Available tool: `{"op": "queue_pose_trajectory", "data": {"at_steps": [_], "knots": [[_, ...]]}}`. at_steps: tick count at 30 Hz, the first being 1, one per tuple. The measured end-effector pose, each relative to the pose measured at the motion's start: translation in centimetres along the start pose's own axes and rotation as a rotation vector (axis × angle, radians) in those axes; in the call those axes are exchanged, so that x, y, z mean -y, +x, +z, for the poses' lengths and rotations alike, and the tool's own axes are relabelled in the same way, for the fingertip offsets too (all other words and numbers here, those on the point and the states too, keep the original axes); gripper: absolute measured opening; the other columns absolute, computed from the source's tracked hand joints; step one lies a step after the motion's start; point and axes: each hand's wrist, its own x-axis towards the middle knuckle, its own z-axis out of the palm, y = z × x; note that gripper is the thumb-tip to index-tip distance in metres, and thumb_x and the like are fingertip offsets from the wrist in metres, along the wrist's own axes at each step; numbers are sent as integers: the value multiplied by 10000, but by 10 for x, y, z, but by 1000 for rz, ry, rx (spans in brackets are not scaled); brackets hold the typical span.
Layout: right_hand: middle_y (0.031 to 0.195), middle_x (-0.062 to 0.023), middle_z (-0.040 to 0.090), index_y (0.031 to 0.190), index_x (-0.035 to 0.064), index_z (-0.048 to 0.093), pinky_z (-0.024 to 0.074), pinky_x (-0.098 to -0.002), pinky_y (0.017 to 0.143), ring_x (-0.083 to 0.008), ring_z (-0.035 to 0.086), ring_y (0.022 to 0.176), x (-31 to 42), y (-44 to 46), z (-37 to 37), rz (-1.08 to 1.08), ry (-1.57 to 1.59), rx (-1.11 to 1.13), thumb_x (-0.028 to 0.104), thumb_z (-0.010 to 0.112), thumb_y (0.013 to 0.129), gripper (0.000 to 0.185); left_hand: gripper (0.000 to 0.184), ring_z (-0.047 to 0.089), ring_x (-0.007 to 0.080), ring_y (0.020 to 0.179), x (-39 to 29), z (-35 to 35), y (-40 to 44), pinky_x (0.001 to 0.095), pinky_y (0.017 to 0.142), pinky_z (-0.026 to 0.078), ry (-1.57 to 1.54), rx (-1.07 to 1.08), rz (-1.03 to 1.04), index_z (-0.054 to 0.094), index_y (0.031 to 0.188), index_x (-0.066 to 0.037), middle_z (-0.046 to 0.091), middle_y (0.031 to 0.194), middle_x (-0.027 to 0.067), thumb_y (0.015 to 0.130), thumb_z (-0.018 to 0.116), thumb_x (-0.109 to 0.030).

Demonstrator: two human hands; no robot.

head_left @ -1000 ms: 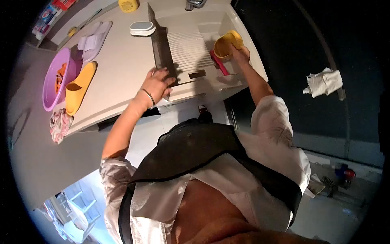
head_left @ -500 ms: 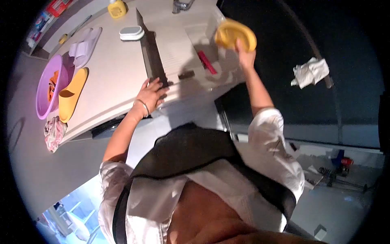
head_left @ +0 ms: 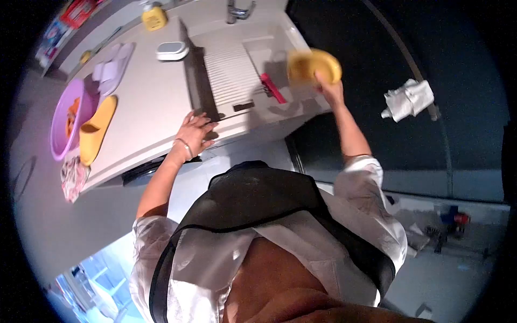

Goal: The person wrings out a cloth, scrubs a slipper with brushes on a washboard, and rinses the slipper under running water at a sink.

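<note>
My right hand (head_left: 331,91) grips a yellow slipper (head_left: 326,62) by one end, above the right side of the white sink (head_left: 296,35). The slipper is slightly blurred. In the sink below and to the left of it lies a pinkish-red long-handled thing (head_left: 273,89), perhaps a brush. My left hand (head_left: 195,133) rests on the counter's front edge with its fingers spread, touching the near end of a dark strip (head_left: 202,81). On the left, another yellow slipper (head_left: 97,132) leans against a purple basin (head_left: 58,126).
A faucet (head_left: 237,12) stands behind the sink's ribbed washboard (head_left: 229,75). On the counter are a white oval brush (head_left: 172,51), lilac slippers (head_left: 114,67) and a yellow pump bottle (head_left: 154,19). A patterned cloth (head_left: 74,177) hangs at the left corner; white crumpled cloth (head_left: 407,100) is at right.
My right hand has moved down and a little toward me with the yellow slipper, which has turned. My left hand stays at the counter edge. The view has shifted slightly.
</note>
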Motion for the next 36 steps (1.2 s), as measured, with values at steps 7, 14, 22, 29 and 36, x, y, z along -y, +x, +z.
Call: {"op": "queue_pose_trajectory", "data": {"at_steps": [7, 14, 22, 29, 36], "knots": [[857, -57, 597, 1072, 56, 551, 473, -256, 554, -127, 595, 653, -8, -34, 8, -70, 517, -58, 311, 597, 843, 346, 506, 388, 233, 1221, 2, -1, -44, 434, 1086, 148, 0, -40, 21, 541, 1182, -157, 520, 1193, 84, 725, 652, -345], [703, -52, 590, 946, 48, 592, 444, -244, 486, -145, 586, 576, 3, -39, 10, -136, 314, 2, 344, 664, 782, 346, 513, 435, 199, 1167, -7, -5, -54, 419, 1088, 154, 16, 7, 17, 534, 1190, -162, 528, 1172, 52, 728, 631, -365], [789, -67, 603, 1010, 46, 580, 447, -238, 497, -126, 586, 617, -11, -6, 8, -47, 103, 117, 312, 616, 818, 331, 538, 435, 191, 1164, -11, -5, -48, 416, 1087, 158, -17, -30, -25, 535, 1188, -157, 525, 1178, 59, 705, 643, -368], [804, -38, 601, 1092, 53, 532, 437, -216, 483, -125, 554, 558, 56, -24, 64, -426, 140, 285, 288, 562, 867, 326, 487, 457, 249, 1132, -4, 0, -63, 409, 1055, 224, -243, -181, 66, 564, 1144, -120, 511, 1190, 105, 693, 665, -276], [1053, -55, 576, 1164, 92, 498, 496, -311, 688, -152, 573, 885, 126, -53, 225, 76, 1075, 812, 342, 453, 911, 358, 191, 519, 320, 967, 125, -61, -152, 429, 825, 412, 295, -799, -405, 618, 921, -85, 584, 962, 133, 747, 563, -141]]}}
